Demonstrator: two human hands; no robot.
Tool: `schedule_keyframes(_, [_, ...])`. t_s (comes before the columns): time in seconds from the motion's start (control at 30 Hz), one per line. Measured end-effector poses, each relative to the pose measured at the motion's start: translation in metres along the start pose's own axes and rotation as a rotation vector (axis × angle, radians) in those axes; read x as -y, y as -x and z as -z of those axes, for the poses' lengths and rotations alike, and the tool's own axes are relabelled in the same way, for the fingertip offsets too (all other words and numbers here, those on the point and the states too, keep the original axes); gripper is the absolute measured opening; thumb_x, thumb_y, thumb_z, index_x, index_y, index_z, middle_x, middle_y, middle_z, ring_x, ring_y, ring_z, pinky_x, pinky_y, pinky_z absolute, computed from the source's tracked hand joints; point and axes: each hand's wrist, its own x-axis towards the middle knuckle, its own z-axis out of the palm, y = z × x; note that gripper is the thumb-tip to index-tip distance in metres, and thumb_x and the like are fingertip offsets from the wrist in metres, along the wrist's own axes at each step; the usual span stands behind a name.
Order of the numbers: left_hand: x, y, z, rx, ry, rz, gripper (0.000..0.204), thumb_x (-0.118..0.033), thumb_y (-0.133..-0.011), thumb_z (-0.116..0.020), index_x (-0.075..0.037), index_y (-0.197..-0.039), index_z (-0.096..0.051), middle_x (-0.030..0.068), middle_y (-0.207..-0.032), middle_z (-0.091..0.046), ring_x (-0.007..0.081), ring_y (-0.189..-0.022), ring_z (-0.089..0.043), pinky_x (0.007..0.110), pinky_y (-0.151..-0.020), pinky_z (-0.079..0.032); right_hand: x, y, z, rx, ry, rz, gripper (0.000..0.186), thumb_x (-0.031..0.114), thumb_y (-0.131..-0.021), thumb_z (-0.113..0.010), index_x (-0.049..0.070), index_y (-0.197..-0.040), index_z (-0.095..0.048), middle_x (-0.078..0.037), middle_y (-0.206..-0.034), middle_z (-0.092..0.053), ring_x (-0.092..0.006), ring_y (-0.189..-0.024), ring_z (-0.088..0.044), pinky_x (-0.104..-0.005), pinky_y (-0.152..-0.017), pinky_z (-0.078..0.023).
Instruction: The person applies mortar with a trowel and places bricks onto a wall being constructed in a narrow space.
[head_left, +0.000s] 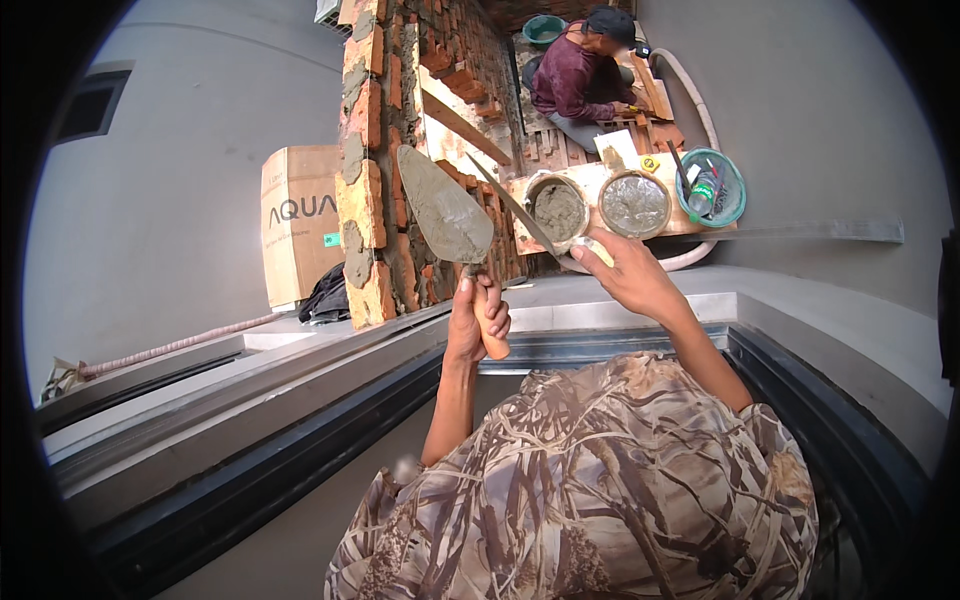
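My left hand (468, 325) is closed round the orange handle of a pointed trowel (445, 212). Its broad blade points up and away, smeared with grey mortar. In my right hand (632, 280) is a second trowel (520, 212), seen nearly edge-on, its pale handle partly hidden by my fingers. The tip of that blade reaches toward the upper left, a little to the right of the first blade. Just beyond my right hand stand a bucket of grey mortar (558, 210) and a round container (634, 204) with a greyish, shiny top.
A rough brick wall (366, 200) with mortar rises at the left, before a cardboard box (298, 222). A teal basket (728, 172) holds a bottle and tools. Beyond, a co-worker (575, 75) crouches over planks. A window frame (280, 420) crosses in front of me.
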Motion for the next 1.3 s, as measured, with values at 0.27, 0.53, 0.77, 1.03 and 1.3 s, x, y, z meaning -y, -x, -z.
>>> schedule_keyframes(0.27, [-0.005,0.005,0.011,0.284,0.516,0.149,0.039,-0.047,-0.106,-0.037,-0.010,-0.109,-0.049,0.0001,-0.067,-0.043,0.0093,-0.044,-0.044,0.024,-0.040,-0.043,0.022,0.011,0.010,0.051,-0.059,-0.019,0.057,0.051,-0.098,-0.055,-0.001,-0.122,-0.060,-0.027,-0.099,-0.068,-0.0450,-0.096,-0.065,-0.0487,-0.082,-0.050])
schedule_keyframes(0.53, [-0.008,0.006,0.008,0.438,0.578,0.196,0.036,-0.045,-0.105,-0.042,-0.009,-0.109,-0.048,0.0007,-0.066,-0.044,0.0097,-0.045,-0.046,0.025,-0.041,-0.046,0.032,0.019,0.023,0.111,-0.077,-0.157,0.055,0.048,-0.098,-0.055,-0.003,-0.121,-0.059,-0.027,-0.099,-0.068,-0.0441,-0.098,-0.064,-0.0475,-0.085,-0.048])
schedule_keyframes(0.77, [-0.009,0.010,0.012,0.481,0.471,0.245,0.037,-0.046,-0.104,-0.047,-0.010,-0.110,-0.050,-0.0003,-0.064,-0.045,0.0076,-0.043,-0.046,0.023,-0.040,-0.046,0.024,0.026,0.023,0.059,-0.092,-0.118,0.045,0.042,-0.098,-0.057,-0.002,-0.109,-0.058,-0.027,-0.090,-0.066,-0.0472,-0.091,-0.063,-0.0480,-0.078,-0.047])
schedule_keyframes(1.03, [-0.008,0.014,0.015,0.489,0.440,0.283,0.037,-0.045,-0.102,-0.050,-0.009,-0.110,-0.053,-0.0006,-0.063,-0.046,0.0072,-0.043,-0.047,0.022,-0.039,-0.046,0.024,0.027,0.020,0.035,-0.085,-0.068,0.045,0.042,-0.099,-0.057,-0.001,-0.112,-0.059,-0.027,-0.091,-0.067,-0.0465,-0.090,-0.064,-0.0486,-0.078,-0.048])
schedule_keyframes(1.3, [-0.008,0.016,0.015,0.497,0.426,0.304,0.037,-0.045,-0.102,-0.051,-0.009,-0.108,-0.053,0.0001,-0.063,-0.046,0.0079,-0.043,-0.046,0.022,-0.039,-0.045,0.028,0.029,0.021,0.035,-0.090,-0.061,0.048,0.044,-0.099,-0.056,0.001,-0.121,-0.059,-0.027,-0.093,-0.068,-0.0464,-0.093,-0.064,-0.0492,-0.081,-0.048])
